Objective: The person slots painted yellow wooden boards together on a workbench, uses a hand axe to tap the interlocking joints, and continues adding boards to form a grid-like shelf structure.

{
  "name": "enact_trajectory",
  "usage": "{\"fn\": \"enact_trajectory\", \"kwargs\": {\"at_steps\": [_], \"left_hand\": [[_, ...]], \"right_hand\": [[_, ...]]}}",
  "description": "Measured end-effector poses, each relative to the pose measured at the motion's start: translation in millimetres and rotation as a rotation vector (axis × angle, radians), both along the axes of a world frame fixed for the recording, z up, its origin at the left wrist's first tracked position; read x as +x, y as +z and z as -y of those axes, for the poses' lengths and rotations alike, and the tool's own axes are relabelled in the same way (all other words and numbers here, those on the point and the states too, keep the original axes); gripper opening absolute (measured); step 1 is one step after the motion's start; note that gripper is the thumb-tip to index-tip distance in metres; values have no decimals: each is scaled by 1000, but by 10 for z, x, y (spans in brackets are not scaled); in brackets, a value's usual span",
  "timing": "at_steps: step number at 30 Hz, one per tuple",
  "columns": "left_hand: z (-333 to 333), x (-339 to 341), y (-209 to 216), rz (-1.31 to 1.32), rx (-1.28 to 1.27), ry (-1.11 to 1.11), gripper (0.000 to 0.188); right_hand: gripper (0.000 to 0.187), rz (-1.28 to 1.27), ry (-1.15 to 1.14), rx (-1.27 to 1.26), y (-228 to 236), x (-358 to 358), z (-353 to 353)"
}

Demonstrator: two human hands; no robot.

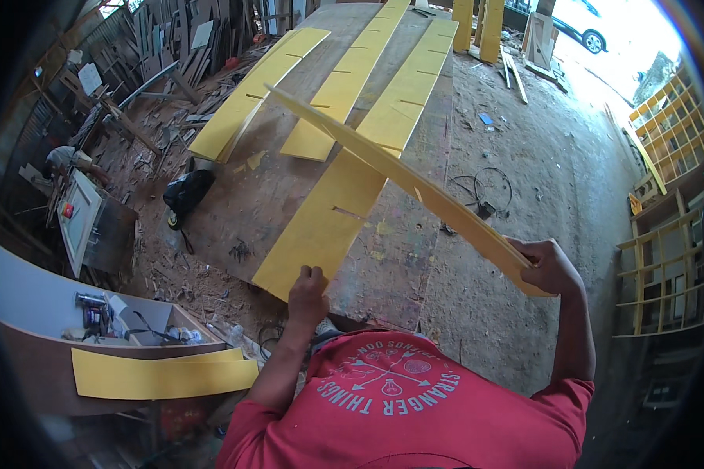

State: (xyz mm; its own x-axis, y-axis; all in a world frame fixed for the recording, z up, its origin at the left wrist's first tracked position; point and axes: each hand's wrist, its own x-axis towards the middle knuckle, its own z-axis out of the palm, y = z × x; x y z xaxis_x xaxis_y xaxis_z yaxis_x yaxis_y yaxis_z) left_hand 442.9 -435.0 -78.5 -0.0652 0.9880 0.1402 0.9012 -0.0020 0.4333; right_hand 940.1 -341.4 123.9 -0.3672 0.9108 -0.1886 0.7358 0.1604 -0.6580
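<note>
My right hand [551,270] is closed on the near end of a long yellow board [438,202]. That board is raised on a slant, edge toward me, and crosses over the flat boards; a slot shows in its side. Beneath it, a slotted yellow board [309,227] lies flat on the worktable [391,270]. My left hand [308,295] has its fingers curled at this board's near end. Farther along the table lie more slotted yellow boards, one at the left [270,86], one in the middle [344,82] and one at the right [414,90].
A black bag-like object [188,191] sits by the table's left edge. At lower left, yellow strips [164,375] rest by an open box [152,320] of small items. A cable [485,191] lies on the floor. Yellow lattice frames [673,117] stand at right, scrap wood [156,47] at far left.
</note>
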Motion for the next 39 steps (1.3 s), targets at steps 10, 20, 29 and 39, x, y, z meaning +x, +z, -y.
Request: {"fn": "enact_trajectory", "kwargs": {"at_steps": [10,20,29,39], "left_hand": [[140,330,-610,-150,43,129,73],[137,315,-1033,-74,-57,108,77],[175,202,-1173,31,-46,98,82],[92,25,-719,190,-86,130,78]], "right_hand": [[70,-13,43,-161,-209,443,-481],[44,405,-111,118,-1203,-679,-799],[56,506,-212,212,-1290,-1969,-1997],[53,358,-29,271,-1043,-2539,-2725]]}}
